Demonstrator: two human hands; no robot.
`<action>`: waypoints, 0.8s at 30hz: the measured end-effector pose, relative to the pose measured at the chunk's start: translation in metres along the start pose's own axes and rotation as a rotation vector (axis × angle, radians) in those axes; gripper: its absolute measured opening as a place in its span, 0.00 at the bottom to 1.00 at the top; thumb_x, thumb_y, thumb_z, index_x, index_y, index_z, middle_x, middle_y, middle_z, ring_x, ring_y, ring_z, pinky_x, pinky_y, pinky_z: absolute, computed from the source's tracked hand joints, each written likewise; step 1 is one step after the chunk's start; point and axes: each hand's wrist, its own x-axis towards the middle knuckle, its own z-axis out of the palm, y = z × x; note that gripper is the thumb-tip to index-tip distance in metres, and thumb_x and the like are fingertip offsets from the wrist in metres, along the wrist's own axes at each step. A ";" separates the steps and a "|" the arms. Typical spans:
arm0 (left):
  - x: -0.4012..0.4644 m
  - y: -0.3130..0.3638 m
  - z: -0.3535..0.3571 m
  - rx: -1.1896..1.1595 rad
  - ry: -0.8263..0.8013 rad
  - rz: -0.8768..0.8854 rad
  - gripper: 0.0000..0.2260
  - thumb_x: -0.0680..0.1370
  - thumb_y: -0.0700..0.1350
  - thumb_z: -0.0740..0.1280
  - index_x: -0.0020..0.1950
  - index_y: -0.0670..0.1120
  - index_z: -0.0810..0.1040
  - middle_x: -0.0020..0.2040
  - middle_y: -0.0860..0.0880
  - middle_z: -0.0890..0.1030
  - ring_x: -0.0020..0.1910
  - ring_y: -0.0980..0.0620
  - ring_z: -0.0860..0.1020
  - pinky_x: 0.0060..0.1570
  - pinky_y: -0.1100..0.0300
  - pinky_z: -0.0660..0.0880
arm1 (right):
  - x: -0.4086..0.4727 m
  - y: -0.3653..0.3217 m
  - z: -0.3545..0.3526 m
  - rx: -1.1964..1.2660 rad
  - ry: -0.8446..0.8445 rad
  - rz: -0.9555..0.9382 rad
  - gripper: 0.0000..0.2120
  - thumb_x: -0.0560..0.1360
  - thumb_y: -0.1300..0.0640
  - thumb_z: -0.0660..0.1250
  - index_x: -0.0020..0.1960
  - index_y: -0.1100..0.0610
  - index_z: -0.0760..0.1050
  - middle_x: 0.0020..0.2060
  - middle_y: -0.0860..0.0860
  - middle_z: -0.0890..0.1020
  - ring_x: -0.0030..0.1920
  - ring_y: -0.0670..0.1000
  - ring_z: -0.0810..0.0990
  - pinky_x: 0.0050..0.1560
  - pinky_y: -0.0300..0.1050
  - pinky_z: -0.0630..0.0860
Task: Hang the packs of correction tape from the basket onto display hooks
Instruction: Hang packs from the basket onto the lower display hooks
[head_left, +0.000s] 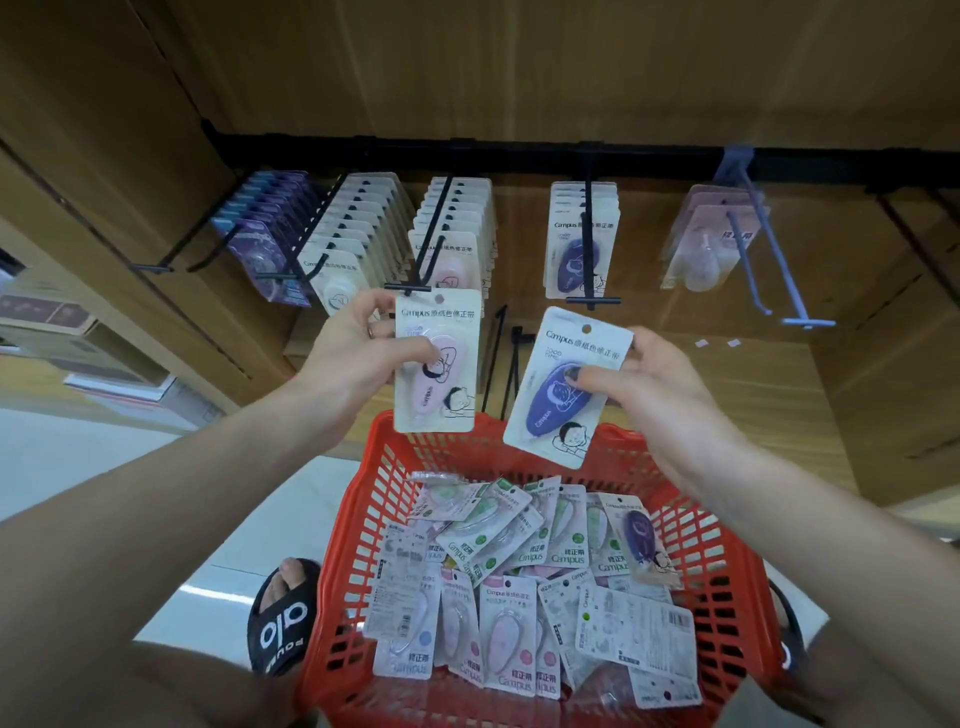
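Hanging step underway: left hand (358, 343) pinches pink pack (436, 361) w/ thumb on front, fingers behind, its hole right at tip of the black hook (423, 254) w/ matching pink packs. Right hand (649, 379) pinches purple pack (569, 387) same way, just below its purple-pack hook (589, 244). Both over red basket (358, 525), which holds many more packs. Next, probably: line hole up w/ hook tip, slide on. Packs' long axes roughly vertical, holes up; purple one tilted, top toward the right.
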 end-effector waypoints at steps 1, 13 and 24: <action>0.001 0.000 0.000 -0.016 -0.005 0.001 0.18 0.75 0.31 0.73 0.61 0.44 0.74 0.51 0.46 0.89 0.50 0.47 0.88 0.49 0.50 0.81 | 0.001 0.000 -0.001 0.017 0.002 -0.012 0.14 0.78 0.65 0.72 0.61 0.58 0.75 0.48 0.51 0.89 0.49 0.47 0.88 0.49 0.42 0.80; 0.004 -0.001 -0.004 -0.060 -0.018 0.002 0.17 0.80 0.34 0.70 0.68 0.39 0.74 0.54 0.43 0.88 0.54 0.43 0.87 0.62 0.34 0.78 | 0.016 -0.003 -0.002 0.075 0.046 -0.107 0.12 0.80 0.63 0.70 0.62 0.54 0.79 0.54 0.50 0.88 0.56 0.51 0.87 0.62 0.55 0.81; 0.011 -0.009 -0.007 -0.005 -0.020 0.011 0.14 0.82 0.39 0.70 0.67 0.46 0.77 0.55 0.48 0.88 0.55 0.47 0.87 0.62 0.41 0.80 | 0.009 0.001 0.000 0.070 0.210 -0.114 0.09 0.80 0.57 0.72 0.57 0.59 0.77 0.45 0.48 0.89 0.48 0.50 0.88 0.52 0.50 0.82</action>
